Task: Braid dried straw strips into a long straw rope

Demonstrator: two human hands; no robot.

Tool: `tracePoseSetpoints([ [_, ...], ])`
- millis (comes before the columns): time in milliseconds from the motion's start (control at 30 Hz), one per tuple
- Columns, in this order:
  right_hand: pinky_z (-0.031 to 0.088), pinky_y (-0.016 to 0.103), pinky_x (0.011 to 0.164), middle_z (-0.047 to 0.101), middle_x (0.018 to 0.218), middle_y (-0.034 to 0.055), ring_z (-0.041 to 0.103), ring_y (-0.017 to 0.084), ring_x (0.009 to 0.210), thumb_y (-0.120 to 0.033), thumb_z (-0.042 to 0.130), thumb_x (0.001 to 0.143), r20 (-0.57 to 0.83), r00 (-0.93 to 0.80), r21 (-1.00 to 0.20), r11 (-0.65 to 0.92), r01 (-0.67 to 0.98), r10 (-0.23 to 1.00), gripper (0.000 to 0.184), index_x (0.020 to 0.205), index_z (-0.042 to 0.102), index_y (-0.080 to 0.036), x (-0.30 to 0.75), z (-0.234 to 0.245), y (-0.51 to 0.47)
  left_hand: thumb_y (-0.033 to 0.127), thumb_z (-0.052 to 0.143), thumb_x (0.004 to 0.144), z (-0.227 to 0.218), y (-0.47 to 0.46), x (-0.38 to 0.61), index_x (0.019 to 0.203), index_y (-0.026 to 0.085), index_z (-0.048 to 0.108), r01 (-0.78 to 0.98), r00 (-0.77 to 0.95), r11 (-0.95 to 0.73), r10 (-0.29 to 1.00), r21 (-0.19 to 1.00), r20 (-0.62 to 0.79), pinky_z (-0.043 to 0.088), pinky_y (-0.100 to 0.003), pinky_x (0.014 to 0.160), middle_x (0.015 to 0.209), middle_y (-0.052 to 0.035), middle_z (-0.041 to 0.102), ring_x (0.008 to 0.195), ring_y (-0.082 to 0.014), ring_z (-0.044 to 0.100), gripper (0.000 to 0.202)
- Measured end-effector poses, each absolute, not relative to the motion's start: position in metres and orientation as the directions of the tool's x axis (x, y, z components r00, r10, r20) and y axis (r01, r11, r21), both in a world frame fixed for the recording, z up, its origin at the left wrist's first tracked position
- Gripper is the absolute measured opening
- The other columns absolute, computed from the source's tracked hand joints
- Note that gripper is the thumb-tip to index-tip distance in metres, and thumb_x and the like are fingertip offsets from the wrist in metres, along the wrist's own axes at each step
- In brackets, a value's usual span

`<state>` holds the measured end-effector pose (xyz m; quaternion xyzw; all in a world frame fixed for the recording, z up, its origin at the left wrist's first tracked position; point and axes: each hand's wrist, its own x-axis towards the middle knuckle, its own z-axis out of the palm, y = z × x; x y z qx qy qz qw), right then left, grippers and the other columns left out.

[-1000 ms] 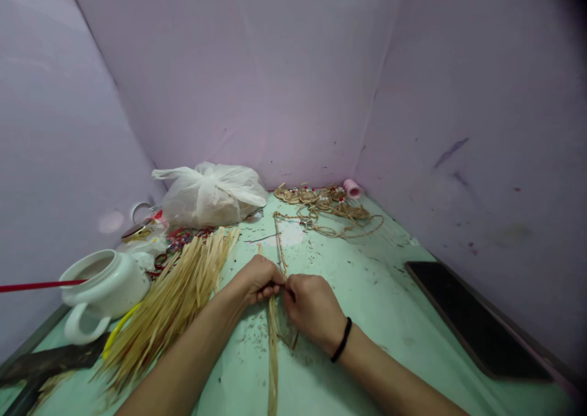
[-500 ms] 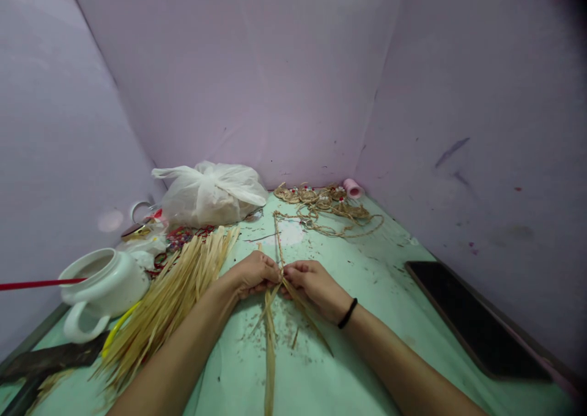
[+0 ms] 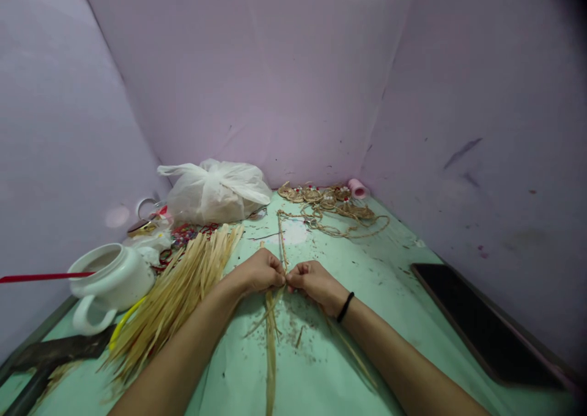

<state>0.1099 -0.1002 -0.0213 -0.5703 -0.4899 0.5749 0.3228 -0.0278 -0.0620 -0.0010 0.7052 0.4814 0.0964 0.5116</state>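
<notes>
My left hand (image 3: 257,272) and my right hand (image 3: 310,281) meet at the middle of a pale green table (image 3: 394,293). Both pinch the same spot on a thin braided straw cord (image 3: 283,245) that runs away from me toward the back. Loose flat straw strips (image 3: 271,336) hang from the pinch toward me and fan out on the table. My right wrist wears a black band (image 3: 345,307). A big bundle of dry straw strips (image 3: 178,293) lies just left of my left forearm.
A white mug (image 3: 112,281) with a red strip across it stands at the left. A tied white plastic bag (image 3: 215,189), coiled straw cord (image 3: 328,205) and a pink spool (image 3: 358,188) lie at the back. A dark phone (image 3: 477,327) lies right. Lilac walls enclose the table.
My right hand moved from beneath the pinch up to the level of my left hand. The loose strips, held together before, now spread apart below the pinch. The view shifted slightly.
</notes>
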Motion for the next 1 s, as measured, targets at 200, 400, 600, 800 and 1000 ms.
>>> tracePoseSetpoints([
  [200,0.01,0.02,0.033,0.046,0.042,-0.0051,0.021,0.003,0.031,-0.014,0.045,0.06,-0.347,-0.174,-0.937,-0.335,0.095,0.921,0.006,0.054,0.045,-0.016,0.108,-0.021,-0.101,0.016,0.044,0.049,-0.002,-0.061,-0.029,0.051,0.011,0.056,0.613,0.523,-0.12,0.802,0.781,-0.287,0.02,-0.019,0.042,0.043,0.0044,0.039,0.043,-0.0058,0.028,0.013],
  [400,0.008,0.021,0.032,0.031,0.037,-0.0086,0.016,0.003,0.029,-0.017,0.046,0.06,-0.368,-0.142,-0.93,-0.362,0.065,0.919,0.013,0.05,0.038,-0.018,0.107,-0.02,-0.101,0.016,0.045,0.048,0.004,-0.061,-0.029,0.048,0.013,0.051,0.587,0.522,-0.072,0.795,0.806,-0.309,0.019,-0.019,0.041,0.041,0.0063,0.033,0.042,-0.0053,0.026,0.007],
  [600,0.01,0.021,0.036,0.033,0.035,-0.0081,0.019,0.002,0.031,-0.016,0.05,0.06,-0.304,-0.122,-0.95,-0.291,0.115,0.945,0.015,0.048,0.041,-0.016,0.106,-0.02,-0.102,0.02,0.049,0.052,0.017,-0.063,-0.035,0.049,0.012,0.057,0.737,0.483,-0.134,0.79,0.663,-0.377,0.024,-0.02,0.043,0.042,0.0024,0.045,0.04,-0.0069,0.033,0.012],
  [800,0.017,0.019,0.039,0.048,0.041,-0.0038,0.027,0.003,0.036,-0.014,0.049,0.056,-0.263,-0.07,-0.964,-0.259,0.06,0.962,0.004,0.052,0.049,-0.014,0.104,-0.029,-0.102,0.022,0.052,0.057,0.033,-0.091,-0.017,0.062,0.013,0.064,0.919,0.319,-0.202,0.885,0.34,-0.338,0.034,-0.023,0.048,0.056,-0.0064,0.058,0.051,-0.015,0.052,0.016],
  [1000,0.026,0.019,0.045,0.047,0.045,-0.004,0.038,0.006,0.044,-0.01,0.047,0.05,-0.222,0.0,-0.971,-0.221,-0.096,0.975,0.005,0.053,0.049,-0.014,0.104,-0.035,-0.104,0.015,0.052,0.059,0.034,-0.126,0.018,0.089,0.013,0.064,0.956,0.286,-0.262,0.934,0.134,-0.213,0.041,-0.025,0.066,0.083,-0.0134,0.062,0.081,-0.0222,0.058,0.032],
])
